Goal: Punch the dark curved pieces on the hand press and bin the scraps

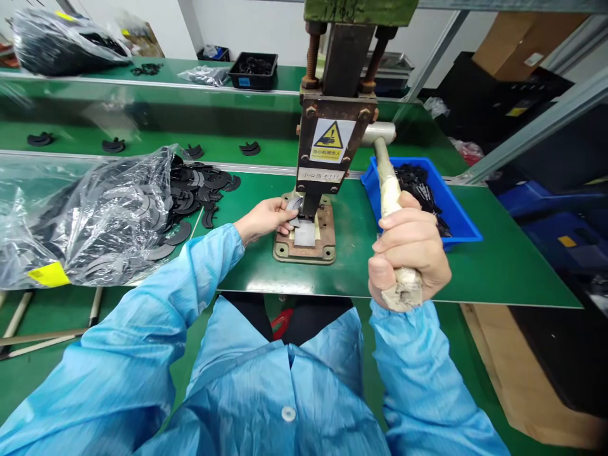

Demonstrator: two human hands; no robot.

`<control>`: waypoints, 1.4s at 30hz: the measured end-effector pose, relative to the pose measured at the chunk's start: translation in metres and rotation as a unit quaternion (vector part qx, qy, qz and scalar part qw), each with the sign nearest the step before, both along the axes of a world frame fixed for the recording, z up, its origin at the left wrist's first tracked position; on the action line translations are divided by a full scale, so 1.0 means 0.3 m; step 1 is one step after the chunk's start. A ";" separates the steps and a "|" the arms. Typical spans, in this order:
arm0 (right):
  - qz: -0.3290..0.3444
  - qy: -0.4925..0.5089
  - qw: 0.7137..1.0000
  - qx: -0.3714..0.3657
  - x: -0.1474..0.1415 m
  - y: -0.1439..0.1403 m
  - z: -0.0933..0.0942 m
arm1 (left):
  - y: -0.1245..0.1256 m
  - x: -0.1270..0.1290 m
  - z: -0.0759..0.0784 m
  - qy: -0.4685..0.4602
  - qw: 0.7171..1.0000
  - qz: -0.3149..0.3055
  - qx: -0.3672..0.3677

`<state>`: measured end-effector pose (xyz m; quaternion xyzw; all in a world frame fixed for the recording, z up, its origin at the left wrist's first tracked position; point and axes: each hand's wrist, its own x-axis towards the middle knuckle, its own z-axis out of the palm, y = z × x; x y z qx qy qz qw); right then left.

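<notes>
My left hand [267, 220] is closed on a curved grey plastic piece [295, 205], pinched at the foot of a hand press [325, 136]. The piece sits against the press's dark ram, above a metal plate [304, 234] on the rusty base [308, 251]; whether it touches the ram I cannot tell. My right hand [412, 250] wraps round the taped lever [388, 180] on the press's right side. To the left, similar curved pieces [192, 190] spill out of a clear plastic bag [104, 218].
Right of the press stands a blue bin [456, 202] with black parts in it. Several black curved pieces [249, 148] lie along the strip behind. A black tray [253, 69] and a bagged bundle [66, 44] rest on the back shelf. The green table's front edge [498, 304] runs close to my body.
</notes>
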<state>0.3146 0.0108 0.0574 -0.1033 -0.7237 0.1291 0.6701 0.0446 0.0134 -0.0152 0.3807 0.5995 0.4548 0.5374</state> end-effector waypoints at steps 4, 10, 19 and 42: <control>0.003 0.004 1.000 -0.005 0.001 0.000 -0.002 | 0.018 -0.002 0.004 0.018 0.999 -0.039 -0.028; 0.012 0.005 1.000 -0.007 0.003 -0.005 -0.004 | 0.038 -0.002 0.026 0.053 0.994 -0.073 -0.056; 0.006 0.004 1.000 -0.024 0.002 -0.017 -0.003 | 0.063 0.024 0.081 0.088 0.988 -0.097 -0.081; -0.045 0.158 0.986 0.023 -0.071 0.077 -0.033 | -0.471 -0.123 -0.039 0.417 0.900 -0.028 0.127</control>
